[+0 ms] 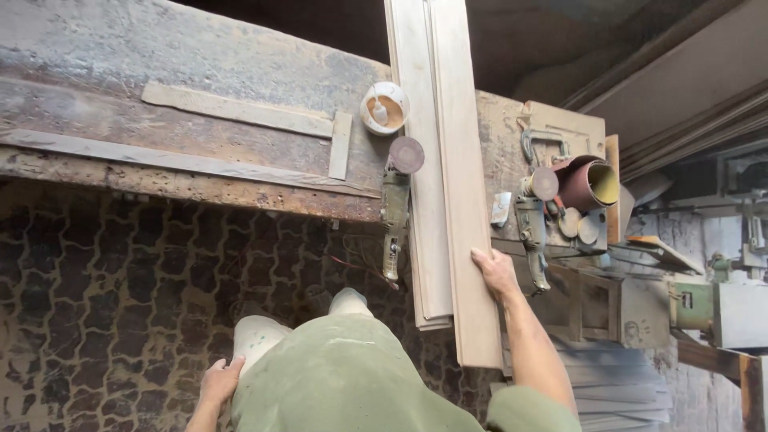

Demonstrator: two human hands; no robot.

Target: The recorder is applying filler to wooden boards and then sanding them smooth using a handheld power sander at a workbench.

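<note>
Dusty and cluttered, our workshop spreads below us, with a worn worktop (96, 120) reaching away over a dark patterned floor (104, 304). We have our right hand (496, 272) wrapped over the right edge of the top plank (464, 200), fingers curled onto its face, near the end closest to us; that long pale plank lies on a stack of similar planks (416, 160) running from beyond the worktop's far edge toward our body and overhanging the near edge. Our left hand (220, 380) hangs low beside our hip, touching the pale cloth at our leg and holding nothing we can make out. To handle the plank well, we judge it wise to keep the grip firm on that edge and to support the length evenly, since so much of it hangs unsupported and could tip or slide off the stack. Just left of the right hand, across the planks, an angle grinder (394, 200) lies along the worktop's edge with its sanding disc (406, 154) pointing away from us; a second grinder (532, 224) lies just right of the hand, so we should mind cables and discs when shifting the wood. Farther off sit a small bowl (384, 108), a sandpaper roll (590, 182) and two flat strips (240, 112) of wood.
</note>
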